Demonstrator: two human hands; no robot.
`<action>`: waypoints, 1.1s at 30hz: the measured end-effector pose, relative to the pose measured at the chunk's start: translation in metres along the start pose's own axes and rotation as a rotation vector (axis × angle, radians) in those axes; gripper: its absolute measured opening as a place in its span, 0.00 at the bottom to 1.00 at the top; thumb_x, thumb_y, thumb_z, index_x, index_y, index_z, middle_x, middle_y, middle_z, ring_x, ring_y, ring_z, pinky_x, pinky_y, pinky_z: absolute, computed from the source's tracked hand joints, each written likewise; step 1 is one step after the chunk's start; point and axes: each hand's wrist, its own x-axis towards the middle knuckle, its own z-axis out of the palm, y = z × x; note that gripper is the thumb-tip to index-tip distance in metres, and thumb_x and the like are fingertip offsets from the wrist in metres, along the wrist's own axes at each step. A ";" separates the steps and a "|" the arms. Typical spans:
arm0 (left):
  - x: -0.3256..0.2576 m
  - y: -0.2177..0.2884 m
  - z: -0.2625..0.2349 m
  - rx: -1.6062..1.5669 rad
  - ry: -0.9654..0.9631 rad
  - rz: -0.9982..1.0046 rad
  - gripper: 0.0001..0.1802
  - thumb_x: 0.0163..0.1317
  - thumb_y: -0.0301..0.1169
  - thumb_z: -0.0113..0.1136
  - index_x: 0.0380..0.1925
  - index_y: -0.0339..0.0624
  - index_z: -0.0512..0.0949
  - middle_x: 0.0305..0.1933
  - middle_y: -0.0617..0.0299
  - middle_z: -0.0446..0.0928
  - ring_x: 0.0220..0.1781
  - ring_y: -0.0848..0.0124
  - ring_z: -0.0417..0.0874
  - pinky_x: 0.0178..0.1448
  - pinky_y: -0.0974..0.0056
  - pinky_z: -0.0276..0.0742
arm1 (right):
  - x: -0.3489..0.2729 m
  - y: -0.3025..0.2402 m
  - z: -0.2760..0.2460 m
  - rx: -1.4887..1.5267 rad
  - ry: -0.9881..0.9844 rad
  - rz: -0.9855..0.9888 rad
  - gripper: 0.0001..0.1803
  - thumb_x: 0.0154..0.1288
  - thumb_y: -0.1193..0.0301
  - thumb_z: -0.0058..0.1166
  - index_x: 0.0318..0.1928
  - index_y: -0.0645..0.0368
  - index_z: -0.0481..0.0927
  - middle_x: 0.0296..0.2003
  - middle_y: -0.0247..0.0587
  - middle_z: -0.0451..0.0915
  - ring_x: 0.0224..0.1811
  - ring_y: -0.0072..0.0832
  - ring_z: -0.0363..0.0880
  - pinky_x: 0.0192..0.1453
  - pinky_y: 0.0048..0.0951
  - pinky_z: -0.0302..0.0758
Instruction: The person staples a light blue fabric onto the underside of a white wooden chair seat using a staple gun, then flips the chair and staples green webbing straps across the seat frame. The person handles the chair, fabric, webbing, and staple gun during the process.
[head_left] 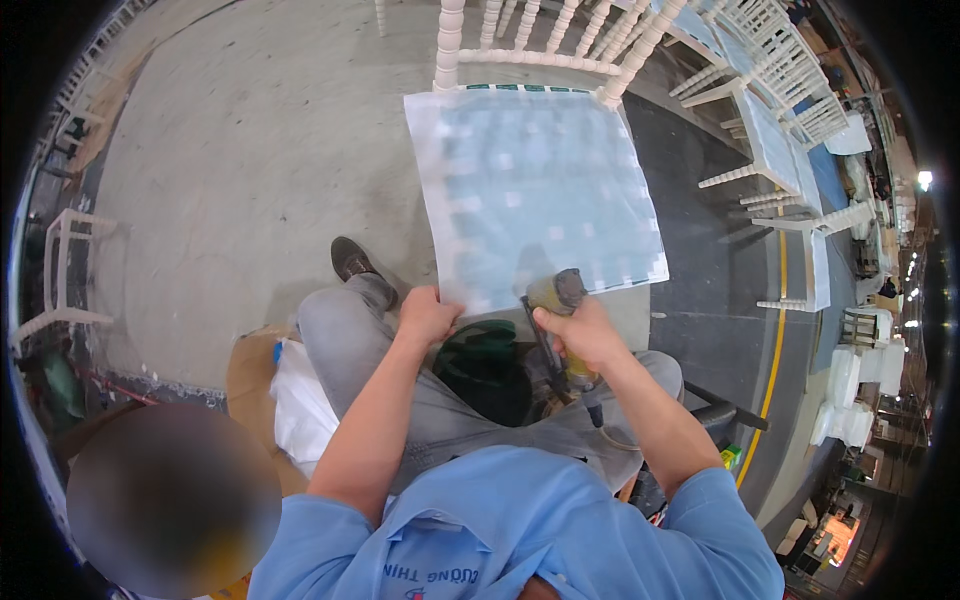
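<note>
A white chair with a spindle back [540, 40] stands in front of me, its seat [540, 190] covered by a pale, light-blue square sheet. My left hand [425, 318] grips the near left corner of that seat cover. My right hand [580, 330] is closed around a yellow and black pneumatic staple gun [556, 295], whose nose presses on the near edge of the seat. A hose runs from the tool down past my knee. My grey-trousered legs are under the seat, and a dark green object [485, 365] sits between them.
Several more white chairs [770, 130] line the right side beside a yellow floor line [778, 330]. A white bag [295, 405] and a brown round board lie at my left. Another white frame [65, 270] stands at far left on the concrete floor.
</note>
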 end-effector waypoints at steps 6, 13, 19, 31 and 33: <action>0.000 -0.003 -0.005 -0.040 0.010 0.017 0.09 0.58 0.29 0.70 0.27 0.34 0.84 0.22 0.58 0.83 0.21 0.70 0.84 0.27 0.63 0.78 | -0.012 -0.012 0.018 0.022 -0.030 -0.024 0.23 0.66 0.60 0.73 0.49 0.65 0.80 0.30 0.36 0.81 0.19 0.22 0.75 0.21 0.28 0.71; -0.002 0.001 0.001 -0.050 -0.020 0.051 0.07 0.61 0.25 0.69 0.28 0.33 0.81 0.23 0.59 0.80 0.19 0.70 0.80 0.23 0.63 0.74 | -0.005 -0.006 0.048 0.052 -0.078 -0.058 0.24 0.66 0.62 0.72 0.53 0.64 0.78 0.31 0.35 0.81 0.20 0.22 0.76 0.23 0.27 0.74; -0.002 0.000 -0.004 -0.179 -0.058 0.005 0.05 0.62 0.23 0.68 0.32 0.32 0.81 0.23 0.61 0.77 0.20 0.71 0.78 0.22 0.64 0.74 | -0.041 -0.013 0.031 -0.015 -0.020 -0.097 0.35 0.64 0.63 0.73 0.66 0.64 0.72 0.38 0.39 0.85 0.20 0.21 0.77 0.25 0.26 0.76; -0.014 0.008 -0.001 -0.069 -0.019 0.031 0.08 0.62 0.25 0.69 0.36 0.31 0.80 0.27 0.59 0.80 0.21 0.71 0.80 0.23 0.64 0.77 | -0.208 0.044 -0.158 -0.131 0.576 -0.307 0.31 0.62 0.70 0.74 0.65 0.56 0.79 0.47 0.41 0.86 0.41 0.31 0.86 0.46 0.31 0.83; -0.012 0.006 -0.003 -0.078 -0.011 0.032 0.09 0.62 0.25 0.69 0.36 0.31 0.79 0.27 0.60 0.79 0.22 0.71 0.80 0.24 0.64 0.77 | -0.200 0.049 -0.163 0.106 0.480 -0.162 0.26 0.65 0.67 0.72 0.61 0.60 0.80 0.43 0.40 0.86 0.31 0.26 0.85 0.35 0.28 0.82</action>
